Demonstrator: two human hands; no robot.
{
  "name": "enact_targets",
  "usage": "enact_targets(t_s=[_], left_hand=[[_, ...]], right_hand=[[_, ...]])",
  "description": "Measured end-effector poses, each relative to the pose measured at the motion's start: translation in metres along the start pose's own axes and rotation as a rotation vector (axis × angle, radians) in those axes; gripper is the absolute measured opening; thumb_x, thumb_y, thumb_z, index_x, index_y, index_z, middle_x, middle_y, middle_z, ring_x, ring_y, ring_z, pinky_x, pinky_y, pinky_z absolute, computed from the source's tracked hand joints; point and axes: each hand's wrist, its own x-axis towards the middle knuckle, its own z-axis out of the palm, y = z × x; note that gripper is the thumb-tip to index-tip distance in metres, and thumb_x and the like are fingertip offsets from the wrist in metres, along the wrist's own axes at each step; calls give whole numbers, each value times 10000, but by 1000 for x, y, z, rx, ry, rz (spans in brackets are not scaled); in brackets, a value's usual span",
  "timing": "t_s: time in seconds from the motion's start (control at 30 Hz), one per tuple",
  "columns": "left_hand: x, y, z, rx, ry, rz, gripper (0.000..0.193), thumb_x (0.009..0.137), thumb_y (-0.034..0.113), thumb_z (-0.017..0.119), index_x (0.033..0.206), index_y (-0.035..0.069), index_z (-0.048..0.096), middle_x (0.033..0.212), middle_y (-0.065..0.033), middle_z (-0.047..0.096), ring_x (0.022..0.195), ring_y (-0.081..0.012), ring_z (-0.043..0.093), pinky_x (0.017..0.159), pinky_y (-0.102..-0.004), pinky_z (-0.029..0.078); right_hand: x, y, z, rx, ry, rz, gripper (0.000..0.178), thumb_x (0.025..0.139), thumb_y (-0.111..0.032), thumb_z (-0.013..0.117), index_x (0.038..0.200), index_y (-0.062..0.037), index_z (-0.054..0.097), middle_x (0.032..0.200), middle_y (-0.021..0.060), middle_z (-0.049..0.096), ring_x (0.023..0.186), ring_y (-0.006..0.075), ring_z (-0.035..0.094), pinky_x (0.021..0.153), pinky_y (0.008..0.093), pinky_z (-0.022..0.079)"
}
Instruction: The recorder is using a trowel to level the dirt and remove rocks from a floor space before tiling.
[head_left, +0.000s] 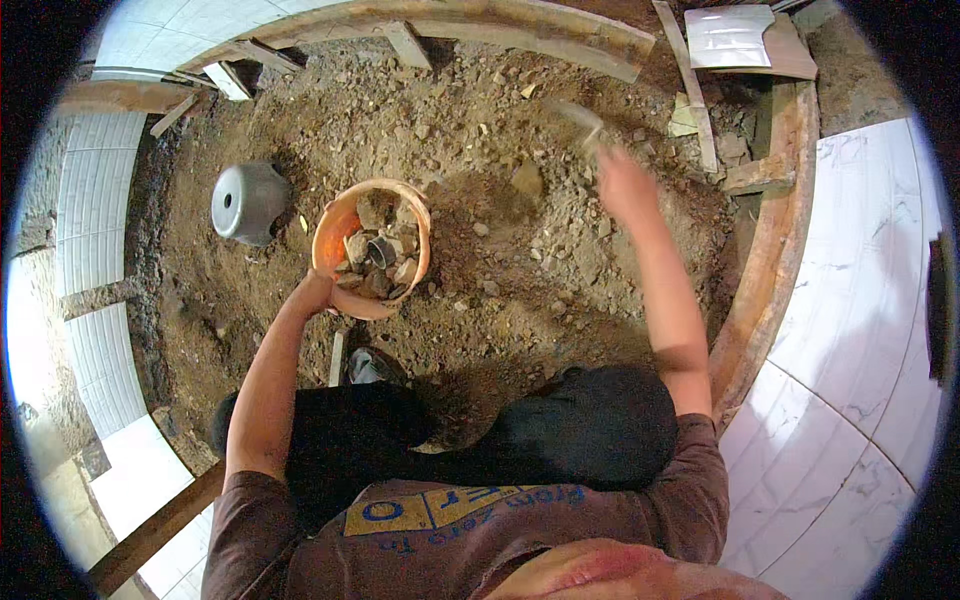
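Note:
An orange bucket (336, 236) stands on the dirt, left of the middle. Stones and broken rubble (374, 209) fill it, with a dark ring-like piece (381, 251) among them. At its near left rim, my left hand (318, 292) is closed on the edge. Further right, over loose soil, my outstretched right hand (625, 185) grips a small tool that looks like a trowel (580, 116). Motion smears its blade, so the exact shape is unclear. The bucket and the right hand are well apart.
A grey rounded container (248, 204) with a hole lies left of the bucket. Wooden boards (540, 40) border the dirt at the back, and another board (785, 230) runs along the right. White marbled tiles (850, 330) lie beyond it. A stick (338, 357) is near my foot.

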Motion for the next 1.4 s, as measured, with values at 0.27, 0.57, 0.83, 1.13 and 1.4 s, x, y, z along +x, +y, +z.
enact_targets(t_s=[0.27,0.57,0.83,1.13,1.4], left_hand=[[42,98,-6,208,-212,-326,342,877,157,548,1132,-70,573,1053,-242,634,1006,-358,618,774,-419,528],[29,14,7,140,-132,-103,322,874,118,517,1123,-79,568,1003,-228,653,878,-377,643,882,-442,485],[56,163,-12,-195,-195,-579,358,988,217,394,1214,-35,509,970,-223,646,942,-320,663,741,-432,554],[64,130,-2,-316,-170,-477,356,963,218,470,1189,-50,531,1053,-181,629,955,-307,617,797,-416,520],[6,-1,-20,880,-285,29,286,875,170,588,1046,-57,622,960,-244,638,910,-358,640,839,-452,525]], right_hand=[[16,-24,31,-243,-217,37,566,885,-26,432,1430,22,291,1122,220,532,734,326,636,621,421,547],[30,9,24,-125,-60,206,579,879,-6,468,1437,-5,315,1251,226,498,809,313,638,579,381,547],[-40,-14,48,-98,-233,-14,505,911,-73,429,1407,-13,351,1237,238,516,761,328,668,617,437,560],[-65,9,83,131,-290,403,480,912,-100,433,1389,-75,384,1186,205,545,839,361,654,637,488,534],[-64,-17,5,27,-19,253,588,886,-37,476,1451,-100,326,1141,174,558,769,308,633,613,425,536]])
